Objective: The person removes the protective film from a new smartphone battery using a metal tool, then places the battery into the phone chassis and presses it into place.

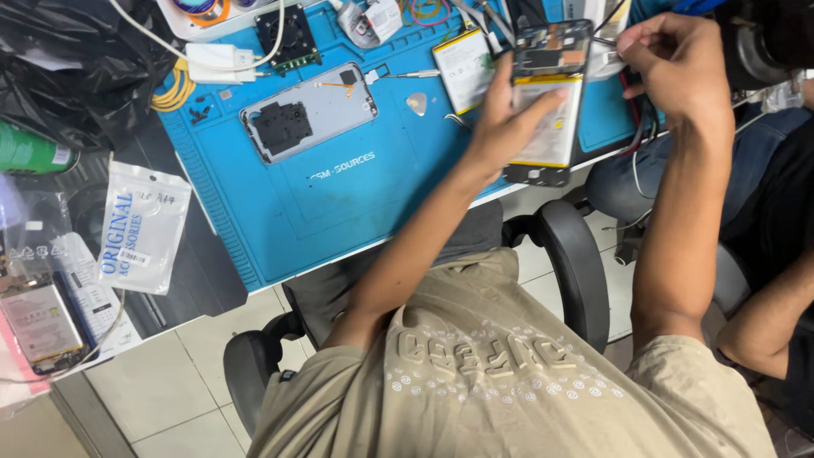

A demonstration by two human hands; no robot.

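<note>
Over the blue mat (339, 203), left hand (500, 127) grips an opened phone (547, 102); right hand (670, 64) seemingly pinches tweezers (606, 42).

A clear plastic pouch (142, 225) with blue lettering and a small white barcode label lies on the dark desk at nine o'clock, just left of the blue mat (339, 195). Below it, at eight o'clock, a second see-through bag (38, 318) holds a flat pale part over printed paper. A green can (30, 153) with a white label edge lies at ten o'clock, by a black bag.
</note>
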